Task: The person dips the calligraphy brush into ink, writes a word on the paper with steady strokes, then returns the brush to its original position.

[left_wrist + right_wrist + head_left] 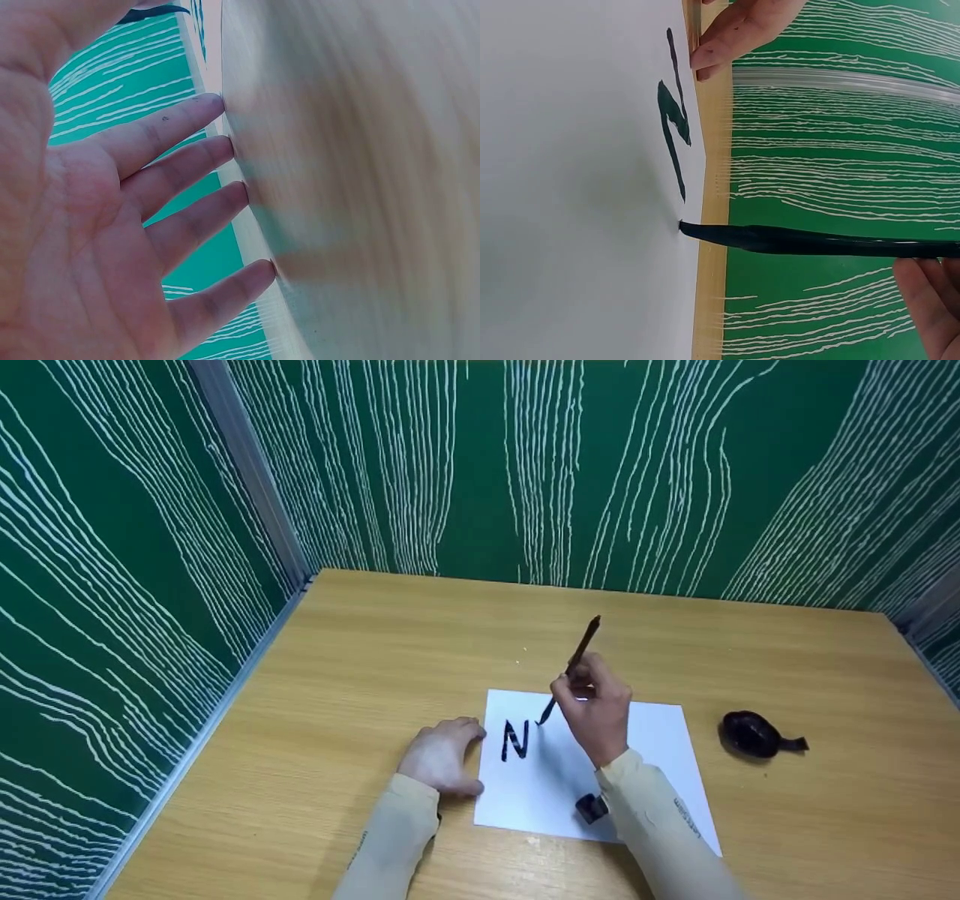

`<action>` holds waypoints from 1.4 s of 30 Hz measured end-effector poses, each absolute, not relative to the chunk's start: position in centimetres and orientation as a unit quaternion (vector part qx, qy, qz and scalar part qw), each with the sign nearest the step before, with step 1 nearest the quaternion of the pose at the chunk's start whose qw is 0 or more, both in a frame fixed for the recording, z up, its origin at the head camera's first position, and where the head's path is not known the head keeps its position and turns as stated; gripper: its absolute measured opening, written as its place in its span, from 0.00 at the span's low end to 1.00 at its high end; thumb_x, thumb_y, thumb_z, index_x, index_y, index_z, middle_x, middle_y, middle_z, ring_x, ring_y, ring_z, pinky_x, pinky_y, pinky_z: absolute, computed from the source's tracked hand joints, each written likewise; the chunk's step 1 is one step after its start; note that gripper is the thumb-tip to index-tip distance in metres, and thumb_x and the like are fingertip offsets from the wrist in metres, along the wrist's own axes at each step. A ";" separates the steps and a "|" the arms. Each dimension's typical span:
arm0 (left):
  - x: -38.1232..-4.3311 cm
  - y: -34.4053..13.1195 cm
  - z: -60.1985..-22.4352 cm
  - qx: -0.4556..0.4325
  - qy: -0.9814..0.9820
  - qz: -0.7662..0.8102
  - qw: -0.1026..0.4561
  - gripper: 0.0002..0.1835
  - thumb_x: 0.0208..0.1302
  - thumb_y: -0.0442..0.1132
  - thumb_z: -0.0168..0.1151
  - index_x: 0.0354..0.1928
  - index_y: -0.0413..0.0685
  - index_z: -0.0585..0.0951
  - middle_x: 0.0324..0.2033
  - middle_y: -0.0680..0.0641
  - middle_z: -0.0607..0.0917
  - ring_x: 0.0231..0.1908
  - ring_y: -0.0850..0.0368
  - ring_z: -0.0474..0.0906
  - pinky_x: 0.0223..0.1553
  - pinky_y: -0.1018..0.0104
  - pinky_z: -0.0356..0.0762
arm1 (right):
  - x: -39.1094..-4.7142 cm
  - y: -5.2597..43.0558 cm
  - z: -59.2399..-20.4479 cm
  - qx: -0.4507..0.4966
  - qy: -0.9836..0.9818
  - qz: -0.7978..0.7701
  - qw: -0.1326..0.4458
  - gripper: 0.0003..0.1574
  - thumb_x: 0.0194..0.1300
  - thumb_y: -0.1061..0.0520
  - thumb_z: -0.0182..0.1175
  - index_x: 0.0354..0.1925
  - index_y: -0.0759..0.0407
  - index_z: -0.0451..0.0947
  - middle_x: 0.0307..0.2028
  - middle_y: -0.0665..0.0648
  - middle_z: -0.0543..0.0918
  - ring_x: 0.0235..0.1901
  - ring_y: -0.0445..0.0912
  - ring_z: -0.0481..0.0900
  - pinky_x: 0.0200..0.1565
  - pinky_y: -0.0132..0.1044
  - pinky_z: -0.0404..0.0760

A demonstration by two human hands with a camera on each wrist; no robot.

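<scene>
A white sheet of paper [517,799] lies on the wooden table and bears a black letter N [515,741]. My right hand [600,709] grips a dark paintbrush [585,642] between thumb and fingers. The brush slants down, and in the right wrist view its pointed tip [686,226] meets the paper just beside the letter. At the sheet's left edge rests my left hand [442,754], holding nothing. Its fingers [195,165] are spread and nearly straight in the left wrist view, fingertips against the surface.
To the right of the paper sits a small black dish [750,733] with a short handle. A small black block [591,808] shows at my right cuff, over the lower part of the sheet. Green walls [480,472] with white wavy lines enclose the table [300,697].
</scene>
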State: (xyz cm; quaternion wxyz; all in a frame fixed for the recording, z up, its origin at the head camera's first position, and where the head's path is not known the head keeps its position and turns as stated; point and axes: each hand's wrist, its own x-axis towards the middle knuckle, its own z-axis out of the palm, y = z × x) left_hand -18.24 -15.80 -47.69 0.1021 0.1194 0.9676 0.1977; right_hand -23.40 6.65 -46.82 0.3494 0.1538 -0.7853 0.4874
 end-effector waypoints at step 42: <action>-18.2 -15.7 -47.7 0.114 0.970 0.191 0.100 0.43 0.47 0.45 0.79 0.70 0.48 0.78 0.73 0.44 0.77 0.75 0.43 0.72 0.77 0.42 0.69 | -23.5 7.1 -47.0 0.161 -0.782 0.477 0.367 0.11 0.53 0.73 0.61 0.33 0.61 0.78 0.20 0.55 0.81 0.19 0.38 0.75 0.24 0.19 0.73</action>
